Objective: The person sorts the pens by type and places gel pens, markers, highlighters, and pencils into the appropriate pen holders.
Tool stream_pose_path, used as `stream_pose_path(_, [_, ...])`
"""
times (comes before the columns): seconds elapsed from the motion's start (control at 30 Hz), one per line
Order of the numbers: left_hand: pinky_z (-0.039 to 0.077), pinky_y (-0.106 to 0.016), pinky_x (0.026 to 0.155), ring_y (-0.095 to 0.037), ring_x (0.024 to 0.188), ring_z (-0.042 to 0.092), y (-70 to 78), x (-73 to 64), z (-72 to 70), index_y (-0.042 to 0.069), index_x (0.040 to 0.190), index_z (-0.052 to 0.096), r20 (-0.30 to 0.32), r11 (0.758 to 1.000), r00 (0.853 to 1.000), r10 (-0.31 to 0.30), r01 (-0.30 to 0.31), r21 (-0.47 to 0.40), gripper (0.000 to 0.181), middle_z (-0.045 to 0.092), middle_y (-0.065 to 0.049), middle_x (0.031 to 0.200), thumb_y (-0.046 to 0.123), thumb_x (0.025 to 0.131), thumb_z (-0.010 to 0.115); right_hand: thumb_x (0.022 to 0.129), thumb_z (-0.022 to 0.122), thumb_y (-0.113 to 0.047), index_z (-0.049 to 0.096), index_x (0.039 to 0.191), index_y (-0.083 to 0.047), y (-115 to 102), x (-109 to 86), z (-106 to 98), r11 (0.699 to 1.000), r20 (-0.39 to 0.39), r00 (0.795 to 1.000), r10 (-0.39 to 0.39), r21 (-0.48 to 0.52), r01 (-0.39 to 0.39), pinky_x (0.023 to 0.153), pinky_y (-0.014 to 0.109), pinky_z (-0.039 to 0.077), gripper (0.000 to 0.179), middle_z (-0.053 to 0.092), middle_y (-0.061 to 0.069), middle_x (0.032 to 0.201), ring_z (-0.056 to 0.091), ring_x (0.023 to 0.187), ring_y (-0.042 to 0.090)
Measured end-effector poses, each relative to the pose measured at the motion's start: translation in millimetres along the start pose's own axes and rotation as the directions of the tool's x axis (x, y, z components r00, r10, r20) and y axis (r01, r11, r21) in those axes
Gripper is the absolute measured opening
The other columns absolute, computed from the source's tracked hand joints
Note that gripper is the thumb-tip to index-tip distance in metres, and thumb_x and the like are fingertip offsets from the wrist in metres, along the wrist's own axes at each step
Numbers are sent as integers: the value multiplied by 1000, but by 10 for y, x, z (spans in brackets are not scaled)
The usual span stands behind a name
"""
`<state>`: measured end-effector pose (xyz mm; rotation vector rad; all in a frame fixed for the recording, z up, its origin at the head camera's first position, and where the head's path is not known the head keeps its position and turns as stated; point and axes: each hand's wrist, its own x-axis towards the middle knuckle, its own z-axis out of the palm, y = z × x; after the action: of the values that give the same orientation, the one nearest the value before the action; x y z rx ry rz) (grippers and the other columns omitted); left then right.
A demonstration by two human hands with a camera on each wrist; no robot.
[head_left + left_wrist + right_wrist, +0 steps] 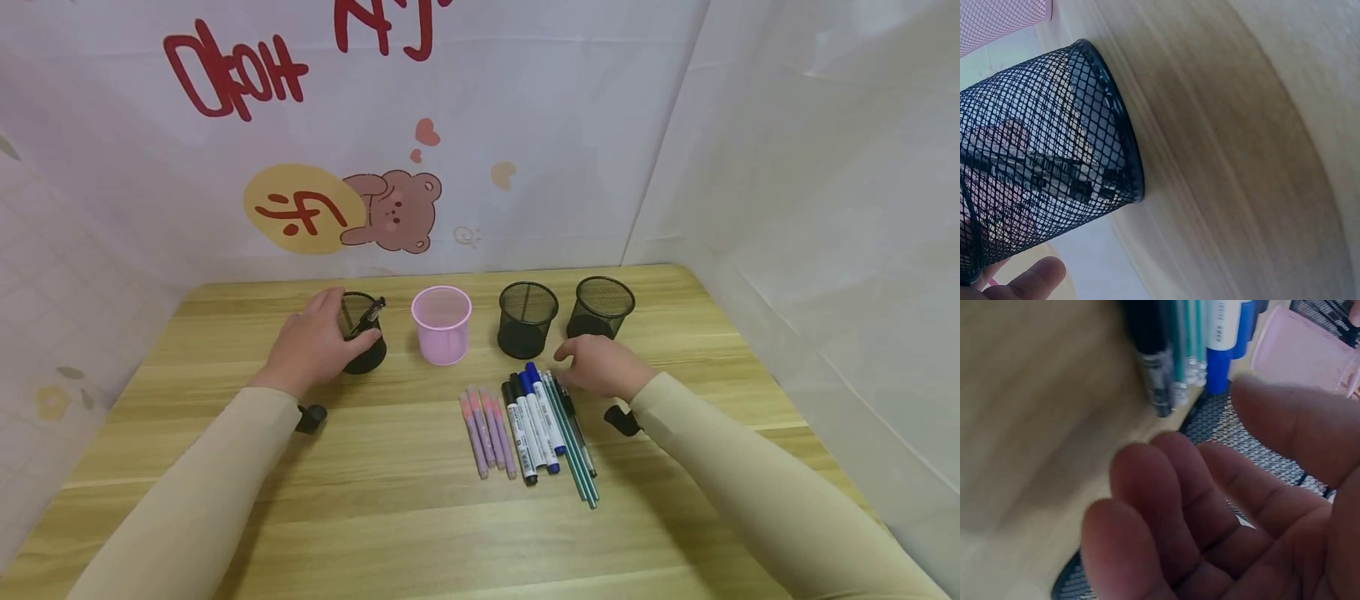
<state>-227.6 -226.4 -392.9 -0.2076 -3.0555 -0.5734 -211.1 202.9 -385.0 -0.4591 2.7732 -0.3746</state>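
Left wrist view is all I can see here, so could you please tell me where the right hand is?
Observer: In the head view, the right hand is by the far ends of the pens, at the right side of their row.

Operator: Thank you. Is there anything in its grip, please?

Observer: No, the right wrist view shows its fingers loosely bent with nothing held between them.

Operator: I see only a corner of the pink cup; would you kindly say what stands to its right?

Observer: Two black mesh cups stand to the right of the pink cup in the head view.
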Motion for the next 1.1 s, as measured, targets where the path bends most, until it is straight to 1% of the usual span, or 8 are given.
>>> stream_pose_path(0.07, [24, -74, 121, -43, 153, 33, 3, 0, -6, 0, 162, 28, 0, 1000, 1000, 0, 0, 0, 103, 33, -24, 167, 73, 95, 56, 96, 73, -22, 73, 128, -4, 26, 4, 19, 1000, 37, 999, 10, 2, -10, 106, 54, 54, 37, 73, 17, 130, 69, 116, 33])
stream_pose_path(0.1, [24, -74, 121, -43, 154, 33, 5, 0, -9, 0, 162, 28, 1, 1000, 1000, 0, 0, 1, 103, 33, -24, 167, 73, 95, 56, 96, 74, -22, 73, 128, -4, 35, 6, 29, 1000, 50, 999, 15, 6, -16, 107, 55, 53, 37, 73, 17, 131, 68, 117, 33])
stream_pose_path(0.17, [24, -74, 121, -43, 154, 33, 8, -1, -14, 0, 162, 28, 2, 1000, 1000, 0, 0, 0, 103, 33, -24, 167, 73, 95, 56, 95, 75, -22, 74, 127, -4, 48, 5, 46, 1000, 67, 998, 13, 12, -14, 107, 55, 54, 37, 73, 16, 129, 68, 113, 31])
stream_pose_path(0.33, [24, -74, 122, -44, 155, 31, 13, -6, -18, -1, 162, 28, 9, 1000, 1000, -1, 1, 2, 104, 32, -24, 167, 74, 95, 56, 92, 78, -23, 75, 123, -4, 64, 1, 80, 1000, 71, 997, -13, 7, 12, 104, 53, 54, 37, 76, 13, 121, 67, 102, 25])
stream_pose_path(0.5, [22, -75, 122, -45, 155, 31, 17, -6, -21, -1, 162, 27, 10, 1000, 1000, -3, 3, 3, 105, 31, -25, 168, 74, 95, 55, 89, 80, -23, 76, 121, -6, 72, 20, 114, 1000, 66, 998, -12, 5, 12, 103, 51, 55, 36, 77, 10, 117, 65, 96, 23])
stream_pose_path(0.67, [24, -74, 122, -45, 154, 32, 11, -6, -16, -2, 162, 27, 7, 1000, 1000, -1, 1, 9, 105, 31, -25, 167, 73, 95, 55, 89, 81, -22, 76, 122, -6, 81, 43, 148, 1000, 71, 997, -9, -2, 9, 101, 49, 56, 37, 77, 9, 117, 63, 94, 22])
stream_pose_path(0.87, [23, -74, 122, -45, 155, 31, 8, -4, -20, -2, 163, 27, 10, 1000, 1000, -3, 3, 8, 106, 31, -25, 168, 74, 95, 55, 89, 81, -20, 76, 123, -5, 88, 48, 161, 1000, 70, 998, -5, 16, 4, 101, 49, 56, 38, 76, 10, 119, 63, 94, 22])
stream_pose_path(1.1, [22, -74, 123, -45, 155, 31, 5, -2, -15, -1, 163, 27, 8, 1000, 1000, -6, 6, 5, 106, 31, -25, 168, 74, 95, 55, 88, 81, -18, 76, 121, -6, 81, 45, 158, 1000, 68, 998, -3, 27, 1, 89, 42, 55, 35, 76, 6, 107, 60, 87, 21])
